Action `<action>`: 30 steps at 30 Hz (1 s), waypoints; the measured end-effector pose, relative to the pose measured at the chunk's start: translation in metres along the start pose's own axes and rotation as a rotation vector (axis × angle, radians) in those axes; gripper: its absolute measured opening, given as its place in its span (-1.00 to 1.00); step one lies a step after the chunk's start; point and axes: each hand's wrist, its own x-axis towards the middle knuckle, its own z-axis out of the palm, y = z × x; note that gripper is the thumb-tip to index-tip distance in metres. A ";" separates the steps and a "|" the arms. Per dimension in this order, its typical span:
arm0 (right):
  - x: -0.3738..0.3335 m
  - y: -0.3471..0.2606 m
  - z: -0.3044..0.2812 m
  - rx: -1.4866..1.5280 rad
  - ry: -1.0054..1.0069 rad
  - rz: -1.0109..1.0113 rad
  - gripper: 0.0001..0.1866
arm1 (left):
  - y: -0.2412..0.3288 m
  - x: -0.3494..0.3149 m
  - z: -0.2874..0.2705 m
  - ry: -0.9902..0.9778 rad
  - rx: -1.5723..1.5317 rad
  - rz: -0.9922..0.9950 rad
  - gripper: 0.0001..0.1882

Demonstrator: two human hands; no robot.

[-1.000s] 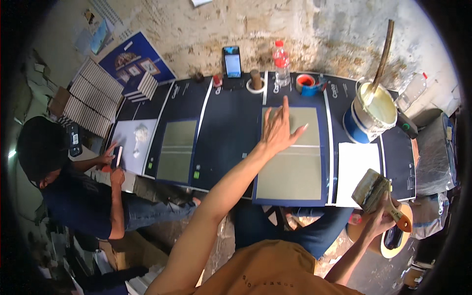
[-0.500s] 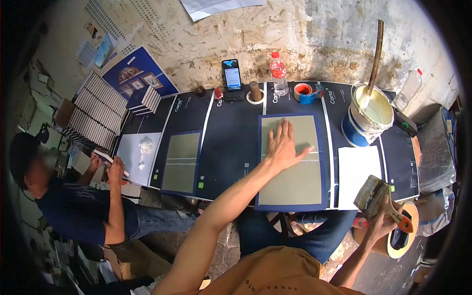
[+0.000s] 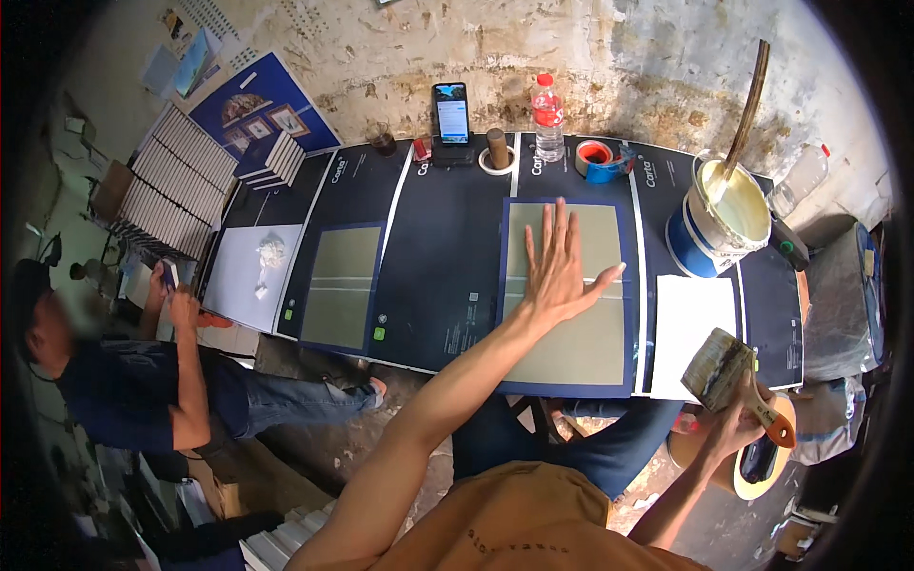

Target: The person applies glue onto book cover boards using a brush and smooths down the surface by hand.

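Flat on the table in front of me lies a book cover blank (image 3: 581, 360), grey-green boards with a dark blue border and a pale strip across the middle. My left hand (image 3: 555, 278) rests on its upper half, palm down with fingers spread, holding nothing. Off to the right, my right hand (image 3: 735, 426) grips a wide paintbrush (image 3: 716, 371) by its wooden handle, bristles up and to the left. The brush hangs over the lower edge of a white sheet (image 3: 693, 319). A second, similar cover blank (image 3: 335, 309) lies further left.
A bucket (image 3: 698, 238) of whitish paste with a stick (image 3: 752, 105) stands at the back right. Along the wall are a bottle (image 3: 547, 124), tape rolls (image 3: 605, 164) and a phone (image 3: 451, 114). At left, another person (image 3: 124, 381) handles a small book beside stacked books (image 3: 171, 181).
The whole view has shifted a little. My left hand stays on the cover blank, its fingers now more spread. My right hand still holds the paintbrush near the white sheet.
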 end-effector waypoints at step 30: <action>-0.002 -0.032 0.014 0.015 0.009 -0.140 -0.75 | 0.004 -0.005 0.009 0.171 0.024 0.222 -0.58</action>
